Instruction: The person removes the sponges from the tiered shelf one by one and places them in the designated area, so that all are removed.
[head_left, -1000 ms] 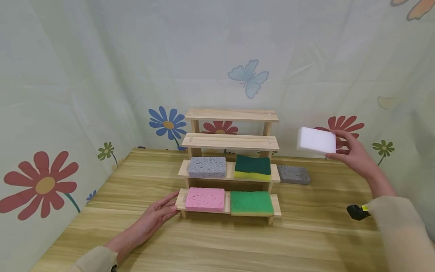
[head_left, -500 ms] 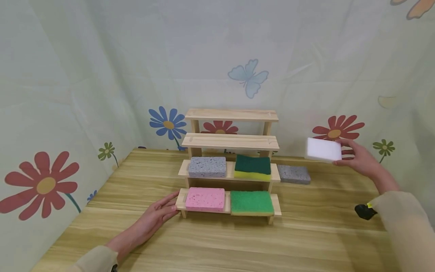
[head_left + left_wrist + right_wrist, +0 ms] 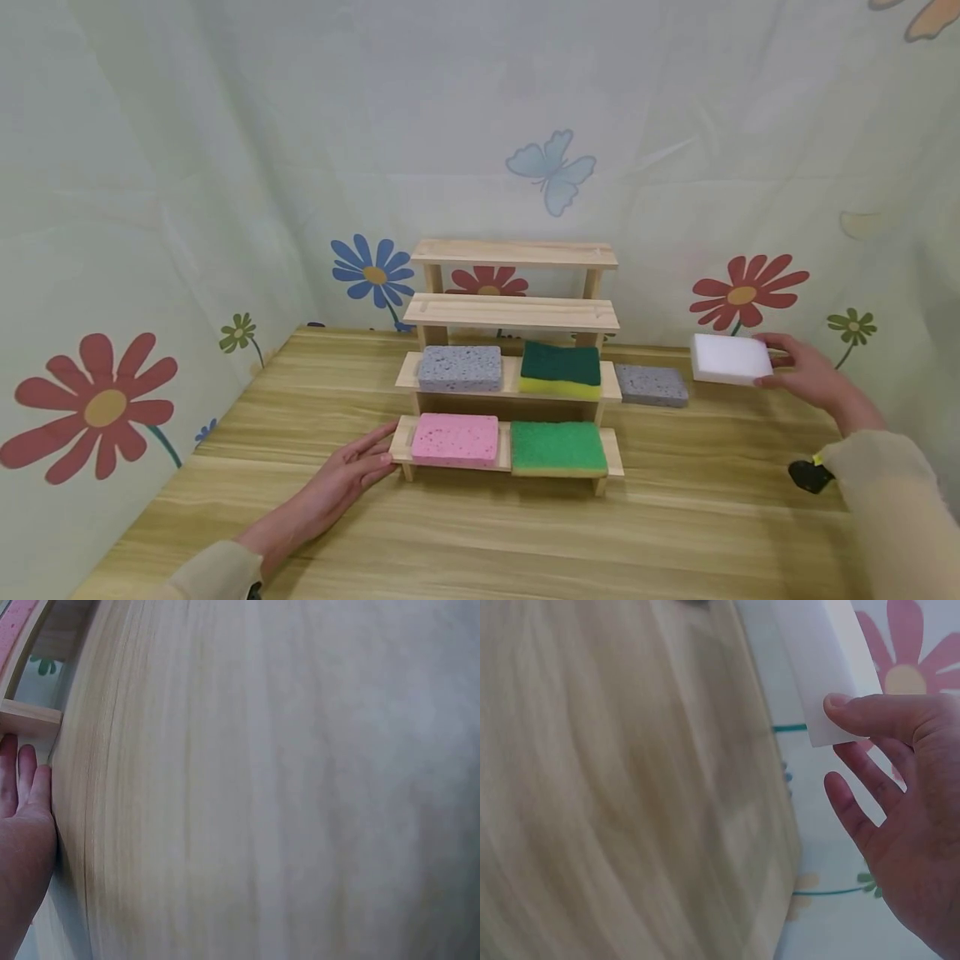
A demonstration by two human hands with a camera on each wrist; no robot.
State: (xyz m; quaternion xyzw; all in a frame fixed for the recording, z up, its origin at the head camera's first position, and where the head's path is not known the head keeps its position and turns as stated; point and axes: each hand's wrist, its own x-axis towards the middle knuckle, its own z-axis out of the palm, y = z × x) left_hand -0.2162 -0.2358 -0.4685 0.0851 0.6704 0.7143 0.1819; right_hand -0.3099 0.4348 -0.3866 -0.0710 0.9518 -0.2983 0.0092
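Note:
My right hand [image 3: 806,379] pinches a white sponge [image 3: 731,360] by its right end, thumb on the near side and fingers behind. In the right wrist view, the thumb lies across one end of the white sponge [image 3: 829,667]. My left hand [image 3: 341,479] rests at the left end of the lowest step of a wooden tiered stand [image 3: 512,311], fingers straight. On that step sit a pink sponge [image 3: 455,439] and a green scouring sponge [image 3: 558,447]. One step up are a speckled grey sponge [image 3: 460,367] and a yellow sponge with a dark green top [image 3: 560,368].
A darker grey sponge [image 3: 651,385] lies on the wooden table [image 3: 480,542], just right of the stand. The stand's two upper steps are bare. A curtain [image 3: 225,125] printed with flowers and butterflies hangs behind the table's back edge.
My right hand has lowered the white sponge and carried it a little to the right, away from the stand. The left hand stays at the lowest step.

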